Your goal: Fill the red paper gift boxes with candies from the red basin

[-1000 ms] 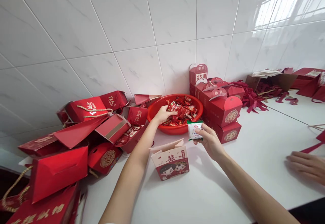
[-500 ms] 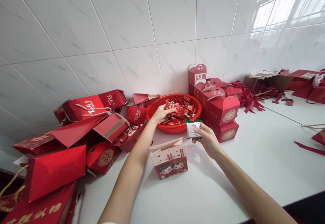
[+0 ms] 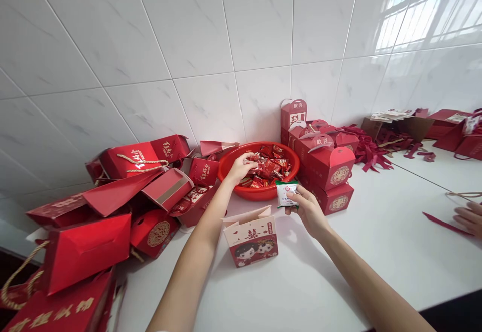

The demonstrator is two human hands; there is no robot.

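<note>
My right hand [image 3: 307,209] pinches a small white snack packet [image 3: 286,194] with green edges, just in front of the bowl's near rim. Over the left side of a red plastic bowl [image 3: 230,184], my left hand [image 3: 241,168] has its fingers curled down among red-wrapped candies [image 3: 269,169]. What lies between those fingertips is partly hidden. Between my forearms a cream and red paper gift box [image 3: 251,241], printed with two cartoon faces, stands upright on the white table [image 3: 301,292] with its top open.
Red gift boxes [image 3: 88,249] are heaped at the left. More boxes [image 3: 324,166] stand stacked right of the bowl, beside dark red ribbons [image 3: 371,146]. Another person's hand [image 3: 470,219] is at the right edge near a ribbon strip [image 3: 444,223]. A tiled wall [image 3: 203,106] rises behind.
My left hand, which showed a red packet at its fingers, has shifted slightly among the candies, and that packet is no longer plain. Another person's hand has appeared at the right edge.
</note>
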